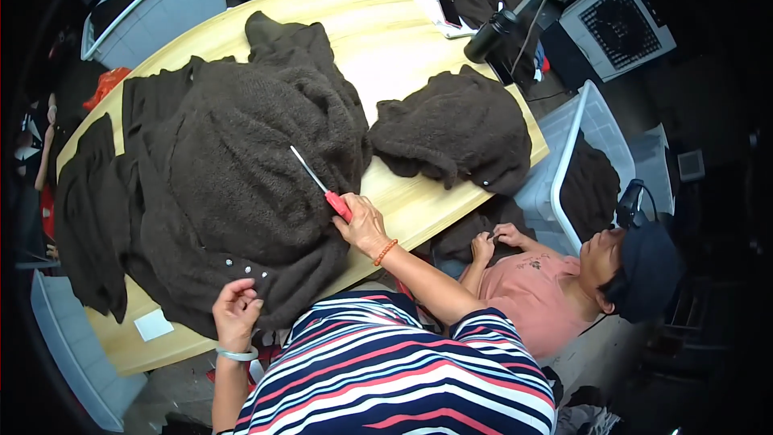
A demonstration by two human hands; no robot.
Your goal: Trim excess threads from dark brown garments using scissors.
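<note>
A large dark brown fleecy garment (233,153) lies heaped over the near left part of the light wooden table (378,40). My right hand (364,225), with an orange bead bracelet at the wrist, is closed round a red-handled tool (338,206). Its slim metal blade points away to the far left, over the fabric; the exact kind of tool is unclear. My left hand (236,308) is at the garment's near edge, fingers curled in toward the thumb. Whatever they hold, if anything, is hidden. Just beyond that hand, several small pale shiny spots (248,269) dot the cloth.
To the right lies another brown fleecy heap (455,129). A black bottle (491,35) and a phone (448,11) stand farther back. Plastic bins (165,12) surround the table. A co-worker in pink (523,298) sits close at my right. A white paper square (153,325) lies near left.
</note>
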